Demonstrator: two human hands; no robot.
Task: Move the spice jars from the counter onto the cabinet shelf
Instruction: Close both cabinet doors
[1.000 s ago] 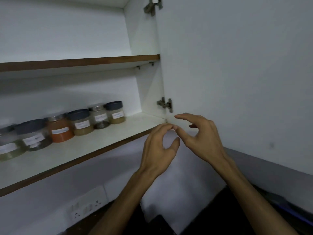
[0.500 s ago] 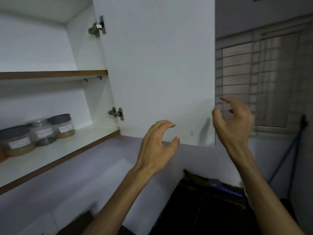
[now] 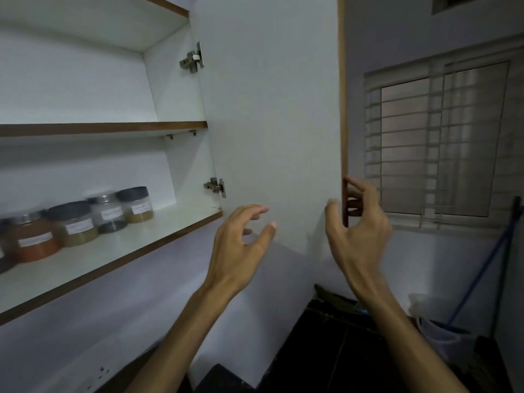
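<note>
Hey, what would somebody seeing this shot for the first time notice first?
The big white cabinet door standing open in the middle, with the right hand gripping its free edge and the left hand hovering empty in front of it. Next, the row of labelled spice jars on the lower shelf at the left, one filled with orange powder.

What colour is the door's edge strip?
Brown, wood-toned; the door edge shows best in the head view.

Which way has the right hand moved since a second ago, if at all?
Yes: right hand moved from the lower hinge to the door edge.
</note>
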